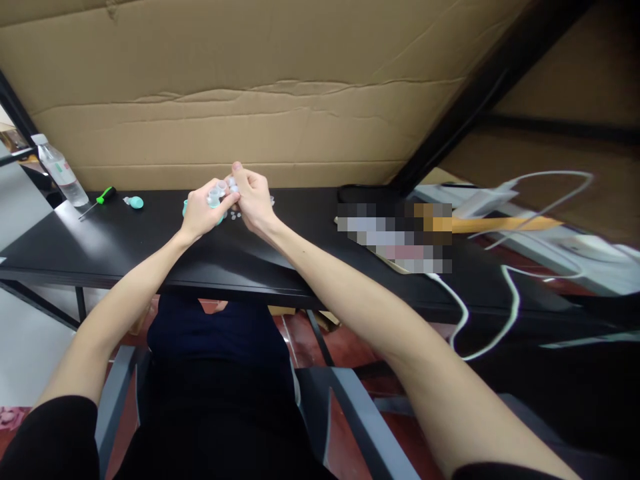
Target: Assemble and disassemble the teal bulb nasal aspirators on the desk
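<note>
Both hands meet above the black table, towards its back edge. My left hand (203,208) is closed around small clear plastic cups (215,197), its thumb pressed along them. My right hand (254,199) touches it from the right, fingers curled and thumb pointing up; small whitish translucent pieces (231,183) show at its fingertips. Their exact kind is too small to make out. Several tiny translucent discs (235,215) lie on the table below the hands. Part of a turquoise object (185,207) peeks out behind my left hand, mostly hidden.
To the left stand a water bottle (63,172), a green-and-black screwdriver (103,198) and a small turquoise piece (135,203). A blurred-out flat object (395,240) with a white cable (465,313) lies on the right. Cardboard (240,127) walls the back; a black frame bar (450,127) slants at right.
</note>
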`<move>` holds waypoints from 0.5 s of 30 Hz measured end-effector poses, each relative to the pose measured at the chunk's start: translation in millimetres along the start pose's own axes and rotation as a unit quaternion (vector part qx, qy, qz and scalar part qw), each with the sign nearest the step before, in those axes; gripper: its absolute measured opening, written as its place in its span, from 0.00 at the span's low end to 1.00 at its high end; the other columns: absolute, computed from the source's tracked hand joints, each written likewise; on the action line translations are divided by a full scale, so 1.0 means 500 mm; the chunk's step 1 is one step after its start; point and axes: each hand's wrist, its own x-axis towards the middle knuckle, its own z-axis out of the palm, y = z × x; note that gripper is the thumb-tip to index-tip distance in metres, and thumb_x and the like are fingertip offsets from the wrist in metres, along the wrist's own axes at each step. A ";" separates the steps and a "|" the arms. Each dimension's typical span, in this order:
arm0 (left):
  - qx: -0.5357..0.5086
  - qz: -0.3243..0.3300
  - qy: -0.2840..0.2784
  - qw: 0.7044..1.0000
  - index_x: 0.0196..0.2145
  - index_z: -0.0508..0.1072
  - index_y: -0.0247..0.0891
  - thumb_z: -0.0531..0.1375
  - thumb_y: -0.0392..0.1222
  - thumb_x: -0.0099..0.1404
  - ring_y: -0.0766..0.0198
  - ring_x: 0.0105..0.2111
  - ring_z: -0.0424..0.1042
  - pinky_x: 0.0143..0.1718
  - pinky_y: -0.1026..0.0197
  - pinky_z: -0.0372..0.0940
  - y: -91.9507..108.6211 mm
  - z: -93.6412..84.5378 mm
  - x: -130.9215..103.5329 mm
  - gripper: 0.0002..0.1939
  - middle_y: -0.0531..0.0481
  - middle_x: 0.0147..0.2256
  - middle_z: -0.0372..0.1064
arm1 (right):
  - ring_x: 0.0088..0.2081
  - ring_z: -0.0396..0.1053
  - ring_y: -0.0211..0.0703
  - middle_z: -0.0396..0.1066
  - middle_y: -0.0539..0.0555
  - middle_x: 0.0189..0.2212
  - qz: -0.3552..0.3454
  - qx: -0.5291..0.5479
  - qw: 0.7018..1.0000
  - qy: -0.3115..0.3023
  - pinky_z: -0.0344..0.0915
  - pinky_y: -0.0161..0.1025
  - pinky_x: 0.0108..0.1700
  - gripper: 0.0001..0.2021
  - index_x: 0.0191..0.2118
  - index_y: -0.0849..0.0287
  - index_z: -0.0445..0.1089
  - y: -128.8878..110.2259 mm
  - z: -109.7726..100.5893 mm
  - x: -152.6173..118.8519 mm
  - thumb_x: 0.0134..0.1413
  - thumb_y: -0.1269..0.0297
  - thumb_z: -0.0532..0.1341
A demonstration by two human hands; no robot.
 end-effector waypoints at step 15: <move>0.087 0.046 -0.017 0.995 0.35 0.77 0.44 0.67 0.50 0.80 0.61 0.29 0.77 0.39 0.58 0.71 -0.013 -0.010 -0.005 0.14 0.51 0.30 0.80 | 0.25 0.62 0.40 0.57 0.45 0.20 -0.028 -0.127 0.992 0.002 0.55 0.39 0.29 0.39 0.30 0.51 0.67 -0.006 -0.010 -0.005 0.68 0.17 0.70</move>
